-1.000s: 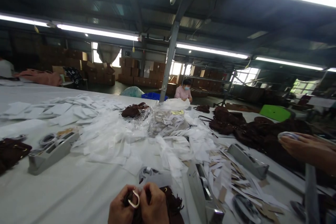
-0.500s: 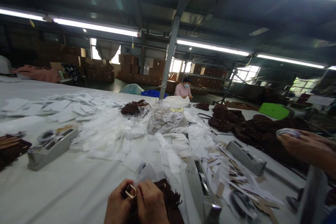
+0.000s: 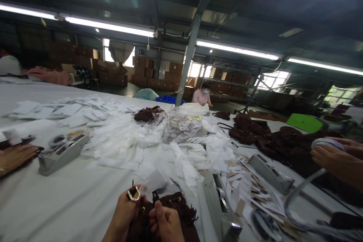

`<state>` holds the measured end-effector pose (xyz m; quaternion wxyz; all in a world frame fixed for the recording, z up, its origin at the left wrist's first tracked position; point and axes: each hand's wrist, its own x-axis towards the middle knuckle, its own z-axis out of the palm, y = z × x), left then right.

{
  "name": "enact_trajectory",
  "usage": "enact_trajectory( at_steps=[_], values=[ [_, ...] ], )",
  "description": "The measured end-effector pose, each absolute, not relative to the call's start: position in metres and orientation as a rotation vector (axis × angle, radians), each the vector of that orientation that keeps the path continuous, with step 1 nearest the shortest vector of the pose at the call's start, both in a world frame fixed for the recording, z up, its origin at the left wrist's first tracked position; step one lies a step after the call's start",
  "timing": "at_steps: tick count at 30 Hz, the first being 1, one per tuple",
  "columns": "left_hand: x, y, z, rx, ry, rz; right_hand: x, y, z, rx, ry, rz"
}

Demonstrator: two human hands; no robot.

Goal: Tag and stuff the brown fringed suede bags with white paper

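Observation:
A dark brown bag [image 3: 177, 210] with gold eyelets and fringe lies at the table's near edge. My left hand [image 3: 123, 211] is closed at the bag's left side. It grips a gold-coloured metal buckle [image 3: 134, 193], which stands up from the fingers with a thin dark prong beside it. Over the front of the bag is my right hand [image 3: 167, 221], thumb up and fingers curled; whatever it pinches is hidden. A dark strap end [image 3: 155, 196] rises just behind that hand. Translucent white tissue [image 3: 154, 180] lies right behind the bag.
Tape dispensers [image 3: 221, 204] stand right of my hands and at left [image 3: 64, 155]. White sheets [image 3: 119, 140] and cardboard strips [image 3: 252, 193] cover the middle. Co-workers' hands work at left [image 3: 17, 159] and right [image 3: 337, 160], the right ones with a grey cord. Brown bags [image 3: 272, 136] are piled behind.
My hands have moved apart; before, they were together at the buckle. The buckle now shows upright in my left hand. At right, the co-worker's grey cord now hangs in a loop.

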<state>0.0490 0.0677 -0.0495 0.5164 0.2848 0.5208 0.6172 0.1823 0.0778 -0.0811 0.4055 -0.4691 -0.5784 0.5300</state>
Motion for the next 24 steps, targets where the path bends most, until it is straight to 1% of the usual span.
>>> enact_trajectory(
  at_steps=[1, 3, 7, 11, 17, 22, 24],
  values=[
    [0.050, 0.067, -0.047, 0.707, 1.192, 1.452, 0.182, 0.079, -0.078, -1.160, -1.328, 1.471],
    [0.052, 0.063, -0.044, 0.760, 1.089, 1.391, 0.181, 0.082, -0.068, -1.094, -1.115, 1.582],
    [0.057, 0.059, -0.039, 0.811, 1.057, 1.346, 0.178, 0.085, -0.045, -1.058, -0.972, 1.489],
    [0.057, 0.060, -0.039, 0.709, 1.069, 1.358, 0.177, 0.083, -0.040, -1.112, -0.991, 1.403],
    [0.054, 0.070, -0.050, 0.489, 0.889, 1.411, 0.173, 0.085, -0.037, -1.015, -0.758, 1.500],
    [0.049, 0.075, -0.053, 0.632, 1.066, 1.378, 0.179, 0.098, -0.030, -1.044, -0.630, 1.510],
    [0.048, 0.074, -0.052, 0.664, 1.071, 1.344, 0.181, 0.102, -0.031, -1.044, -0.586, 1.521]
  ],
)
